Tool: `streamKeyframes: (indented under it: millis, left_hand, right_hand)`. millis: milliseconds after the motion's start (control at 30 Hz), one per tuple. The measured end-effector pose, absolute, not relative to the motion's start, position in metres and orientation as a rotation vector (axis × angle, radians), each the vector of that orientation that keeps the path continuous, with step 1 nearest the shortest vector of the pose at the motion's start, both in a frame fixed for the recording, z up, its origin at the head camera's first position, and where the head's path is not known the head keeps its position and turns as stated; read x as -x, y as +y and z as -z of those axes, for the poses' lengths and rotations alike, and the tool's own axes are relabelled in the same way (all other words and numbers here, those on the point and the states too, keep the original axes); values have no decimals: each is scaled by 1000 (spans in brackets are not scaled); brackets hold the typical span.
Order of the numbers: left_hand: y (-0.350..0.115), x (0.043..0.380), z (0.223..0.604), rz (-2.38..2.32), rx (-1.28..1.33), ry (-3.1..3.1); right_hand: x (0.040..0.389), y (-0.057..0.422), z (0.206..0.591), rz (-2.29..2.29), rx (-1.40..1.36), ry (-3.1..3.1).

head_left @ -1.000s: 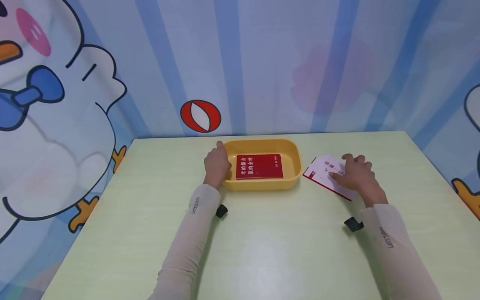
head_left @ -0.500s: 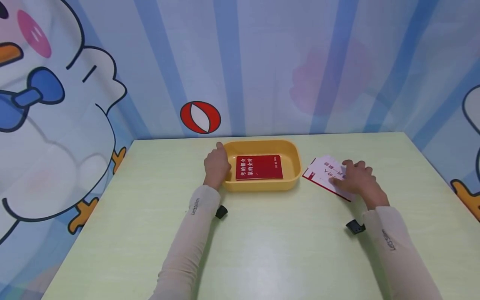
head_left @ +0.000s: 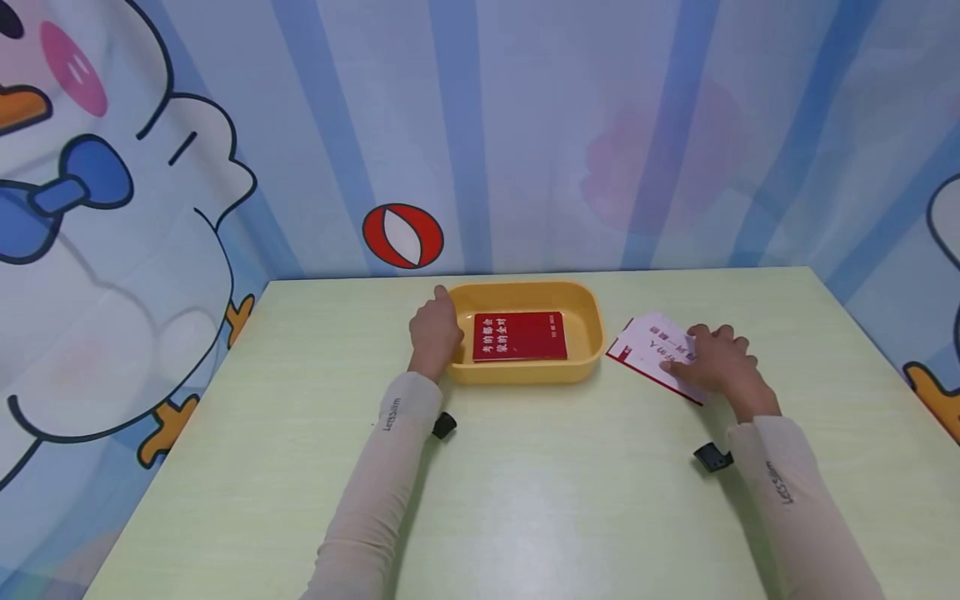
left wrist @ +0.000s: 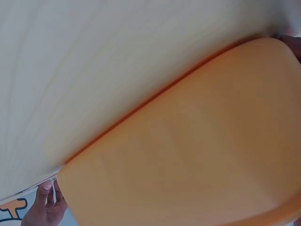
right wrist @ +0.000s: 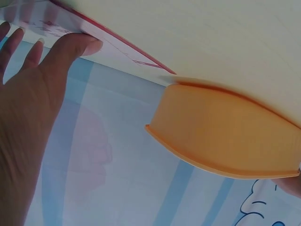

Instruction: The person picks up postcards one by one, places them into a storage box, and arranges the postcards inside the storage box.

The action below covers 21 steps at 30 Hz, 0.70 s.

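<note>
Booklet (head_left: 649, 343) lies partly under the right hand (head_left: 722, 363), beside the yellow tray (head_left: 525, 375).

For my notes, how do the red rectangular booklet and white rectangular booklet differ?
The red rectangular booklet lies inside the yellow plastic tray; the white rectangular booklet lies outside, partly under the right hand. The red booklet's print is white, the white booklet's darker. Both bear print.

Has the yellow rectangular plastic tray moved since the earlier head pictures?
No. In the head view, the yellow rectangular plastic tray keeps its place below and right of the red-and-white oval wall print.
</note>
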<state>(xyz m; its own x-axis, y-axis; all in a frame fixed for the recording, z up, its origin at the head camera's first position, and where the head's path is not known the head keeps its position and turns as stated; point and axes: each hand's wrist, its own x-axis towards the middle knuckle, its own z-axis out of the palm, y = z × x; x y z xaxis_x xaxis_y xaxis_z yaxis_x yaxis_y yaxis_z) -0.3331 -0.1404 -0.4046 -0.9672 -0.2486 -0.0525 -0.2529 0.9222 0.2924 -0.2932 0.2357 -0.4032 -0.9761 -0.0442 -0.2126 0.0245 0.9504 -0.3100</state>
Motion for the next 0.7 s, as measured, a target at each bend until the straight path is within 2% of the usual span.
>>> streamKeyframes:
  millis: [700]
  left_hand:
    - [-142, 335, 409, -476, 390, 3086]
  right_hand:
    - [295, 242, 417, 645, -128, 2887]
